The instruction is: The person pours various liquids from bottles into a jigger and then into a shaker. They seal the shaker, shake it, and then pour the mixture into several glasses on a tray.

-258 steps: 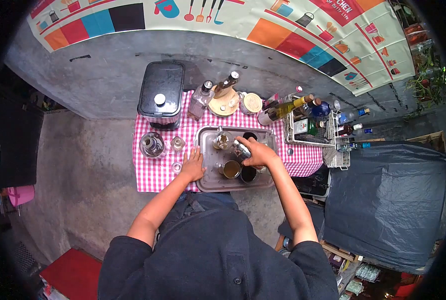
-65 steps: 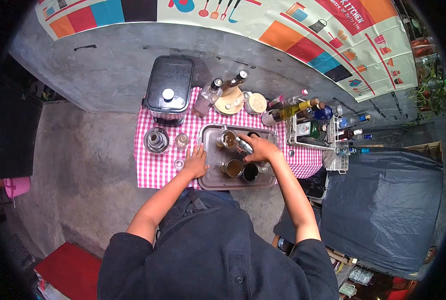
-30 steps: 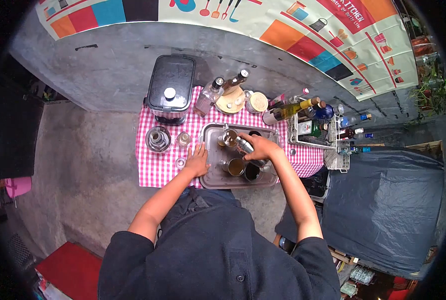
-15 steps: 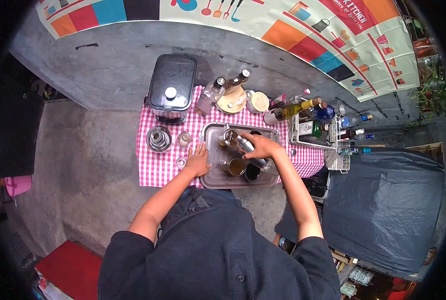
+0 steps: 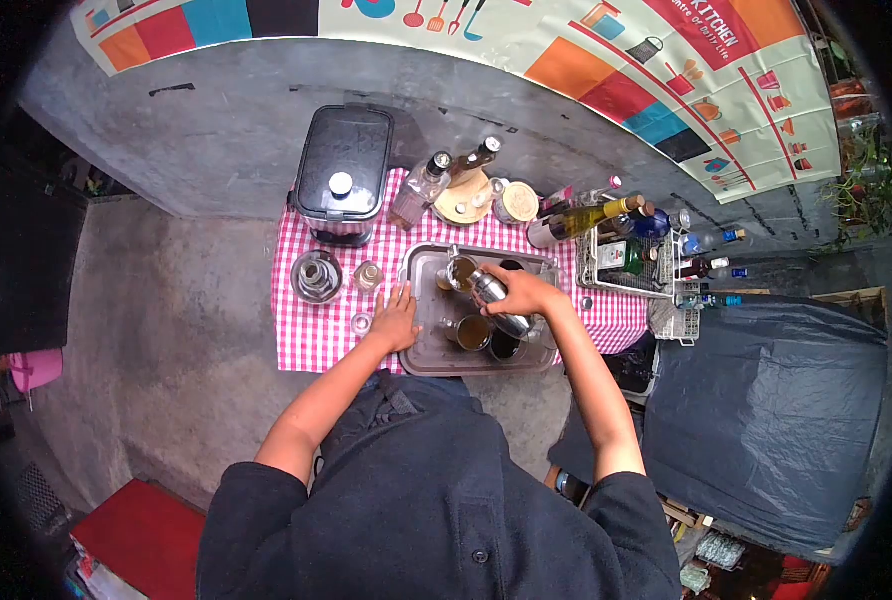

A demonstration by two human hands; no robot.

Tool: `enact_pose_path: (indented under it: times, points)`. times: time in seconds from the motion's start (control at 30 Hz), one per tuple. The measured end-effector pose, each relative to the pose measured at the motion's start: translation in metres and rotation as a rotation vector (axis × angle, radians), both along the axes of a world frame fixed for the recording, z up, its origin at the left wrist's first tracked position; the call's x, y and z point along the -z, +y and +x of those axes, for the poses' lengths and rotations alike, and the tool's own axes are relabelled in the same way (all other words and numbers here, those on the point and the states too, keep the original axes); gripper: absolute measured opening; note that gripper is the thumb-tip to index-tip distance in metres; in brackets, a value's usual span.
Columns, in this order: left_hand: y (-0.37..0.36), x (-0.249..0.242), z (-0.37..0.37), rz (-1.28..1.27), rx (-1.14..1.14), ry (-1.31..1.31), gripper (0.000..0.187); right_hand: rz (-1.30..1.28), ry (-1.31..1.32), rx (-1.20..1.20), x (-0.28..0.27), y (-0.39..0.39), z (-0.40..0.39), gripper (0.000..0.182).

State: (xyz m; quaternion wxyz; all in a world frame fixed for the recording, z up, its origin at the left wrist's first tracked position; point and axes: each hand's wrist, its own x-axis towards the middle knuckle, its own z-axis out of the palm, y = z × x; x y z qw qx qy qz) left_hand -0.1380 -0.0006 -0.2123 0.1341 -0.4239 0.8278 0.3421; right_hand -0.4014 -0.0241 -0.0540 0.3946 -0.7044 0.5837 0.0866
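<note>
In my right hand is a silver metal shaker, tilted with its top end beside the rim of a glass mug of brown liquid. Nearer to me on the brown tray stand another mug of brown liquid and a dark glass. A further dark glass is partly hidden behind my right hand. My left hand lies with fingers spread on the tray's left edge and holds nothing.
A black-lidded container, bottles and a wooden board stand along the back. Left of the tray are a glass vessel and small glasses. A wire rack with bottles is at the right.
The shaker's top end has shifted slightly away from over the far mug, whose brown liquid shows more fully. My left hand has stayed at the tray's edge.
</note>
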Motion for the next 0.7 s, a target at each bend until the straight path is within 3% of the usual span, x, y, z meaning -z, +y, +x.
enact_pose_path:
  times: [0.43, 0.7]
  points:
    - [0.0, 0.001, 0.001, 0.0, -0.005, 0.022, 0.074, 0.129, -0.068, 0.163, 0.009, 0.0, 0.001, 0.091]
    - [0.0, -0.005, 0.0, 0.002, -0.009, 0.004, 0.081, 0.171, -0.408, 0.337, 0.024, 0.005, -0.006, 0.078]
